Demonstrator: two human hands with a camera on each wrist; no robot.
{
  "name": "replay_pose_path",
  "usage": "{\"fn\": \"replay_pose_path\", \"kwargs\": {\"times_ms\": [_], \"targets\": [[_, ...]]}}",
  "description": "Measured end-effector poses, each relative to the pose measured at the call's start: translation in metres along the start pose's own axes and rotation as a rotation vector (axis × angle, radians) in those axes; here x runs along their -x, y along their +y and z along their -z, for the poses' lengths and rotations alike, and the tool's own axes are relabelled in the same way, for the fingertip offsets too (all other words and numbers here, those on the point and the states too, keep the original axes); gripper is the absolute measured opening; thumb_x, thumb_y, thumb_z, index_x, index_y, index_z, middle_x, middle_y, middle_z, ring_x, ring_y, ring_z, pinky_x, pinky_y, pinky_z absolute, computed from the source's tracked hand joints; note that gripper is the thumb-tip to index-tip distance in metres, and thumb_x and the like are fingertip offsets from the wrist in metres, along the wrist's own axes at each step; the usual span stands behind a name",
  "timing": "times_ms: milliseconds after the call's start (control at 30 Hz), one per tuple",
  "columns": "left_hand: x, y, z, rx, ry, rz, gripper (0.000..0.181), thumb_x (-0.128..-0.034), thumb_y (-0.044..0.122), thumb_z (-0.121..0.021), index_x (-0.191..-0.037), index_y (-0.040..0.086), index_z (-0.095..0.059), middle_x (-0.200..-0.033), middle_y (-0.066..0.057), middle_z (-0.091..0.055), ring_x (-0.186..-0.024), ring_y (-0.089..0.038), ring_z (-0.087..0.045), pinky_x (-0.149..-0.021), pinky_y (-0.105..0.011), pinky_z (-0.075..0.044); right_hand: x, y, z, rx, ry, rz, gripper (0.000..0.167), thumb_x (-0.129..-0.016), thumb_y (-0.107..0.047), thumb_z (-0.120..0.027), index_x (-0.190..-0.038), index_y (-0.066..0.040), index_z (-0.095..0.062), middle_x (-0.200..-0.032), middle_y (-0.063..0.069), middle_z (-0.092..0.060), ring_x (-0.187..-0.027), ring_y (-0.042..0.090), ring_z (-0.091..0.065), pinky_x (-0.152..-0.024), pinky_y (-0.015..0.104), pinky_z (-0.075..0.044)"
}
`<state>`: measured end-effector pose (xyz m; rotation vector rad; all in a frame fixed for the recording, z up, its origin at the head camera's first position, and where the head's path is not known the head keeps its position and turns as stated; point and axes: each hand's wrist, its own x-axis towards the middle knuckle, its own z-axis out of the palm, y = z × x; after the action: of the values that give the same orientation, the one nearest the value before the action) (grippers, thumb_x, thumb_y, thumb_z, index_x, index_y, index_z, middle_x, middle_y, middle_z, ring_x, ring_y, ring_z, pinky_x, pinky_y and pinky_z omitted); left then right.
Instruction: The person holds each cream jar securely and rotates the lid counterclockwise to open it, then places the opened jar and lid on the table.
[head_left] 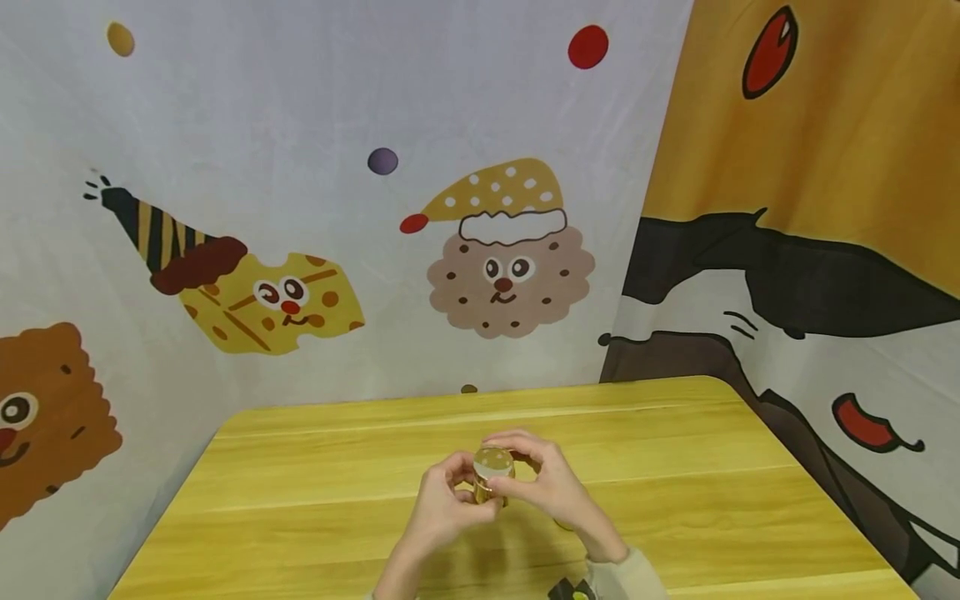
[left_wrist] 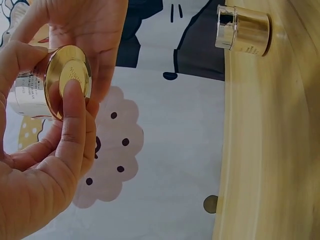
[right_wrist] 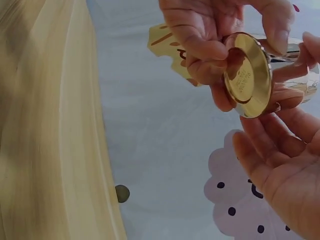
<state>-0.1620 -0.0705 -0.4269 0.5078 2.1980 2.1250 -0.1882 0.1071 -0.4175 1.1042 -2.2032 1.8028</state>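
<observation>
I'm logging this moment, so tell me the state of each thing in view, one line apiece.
Held gold jar: raised off the table, lid apparently on.
Second gold jar: upright on the table, held by neither hand, lid apparently on.
Left hand: gripping the held gold jar.
Right hand: gripping it too.
Patterned backdrop: hanging.

Even, moderate light was recorded in the head view, with a soft shadow cast on the table [head_left: 300, 483]. Both wrist views were found dimmer. Reflections were noted on the held jar [left_wrist: 65, 65]; its fine print [right_wrist: 243, 82] was blurred.
</observation>
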Motion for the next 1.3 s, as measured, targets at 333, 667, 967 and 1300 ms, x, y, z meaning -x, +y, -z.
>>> {"fn": "replay_pose_path", "kwargs": {"times_ms": [333, 667, 967, 1300], "targets": [[0.0005, -0.0011, 0.0016, -0.048, 0.031, -0.003, 0.036, -0.0683, -0.003, -0.073, -0.101, -0.007, -0.058, -0.089, -0.010, -0.059, -0.077, -0.013, -0.058, -0.064, -0.027, -0.055, -0.0005, -0.0030, -0.0071, 0.112, 0.140, -0.023, 0.040, -0.071, -0.014, -0.081, -0.101, -0.008, -0.056, -0.116, 0.006, -0.059, -0.109, 0.026, -0.054, -0.088, 0.046, -0.046], [0.0019, -0.0007, 0.0012, -0.029, 0.015, -0.002, 0.033, -0.0691, -0.004, -0.071, -0.100, -0.007, -0.058, -0.088, -0.010, -0.059, -0.077, -0.014, -0.059, -0.064, -0.027, -0.055, 0.0010, -0.0011, -0.0017, -0.002, -0.001, 0.063, 0.035, -0.084, 0.001, -0.065, -0.118, -0.003, -0.059, -0.120, 0.017, -0.055, -0.109, 0.025, -0.053, -0.089, 0.036, -0.046], [0.0015, -0.0006, 0.0024, -0.026, 0.009, -0.007, 0.038, -0.0691, -0.003, -0.071, -0.104, -0.010, -0.057, -0.092, -0.010, -0.059, -0.080, -0.014, -0.058, -0.063, -0.026, -0.055, 0.0015, -0.0018, -0.0045, 0.135, 0.062, -0.030, 0.045, -0.082, -0.013, -0.071, -0.124, -0.009, -0.054, -0.124, 0.002, -0.056, -0.114, 0.028, -0.051, -0.091, 0.049, -0.042], [0.0014, -0.0012, 0.0024, -0.035, 0.003, -0.011, 0.036, -0.0692, -0.004, -0.071, -0.102, -0.008, -0.058, -0.090, -0.008, -0.059, -0.079, -0.014, -0.058, -0.063, -0.025, -0.055, 0.0014, -0.0025, -0.0029, 0.115, 0.033, 0.018, 0.034, -0.083, -0.009, -0.069, -0.116, -0.009, -0.060, -0.122, 0.008, -0.056, -0.111, 0.023, -0.051, -0.089, 0.045, -0.044]]}}
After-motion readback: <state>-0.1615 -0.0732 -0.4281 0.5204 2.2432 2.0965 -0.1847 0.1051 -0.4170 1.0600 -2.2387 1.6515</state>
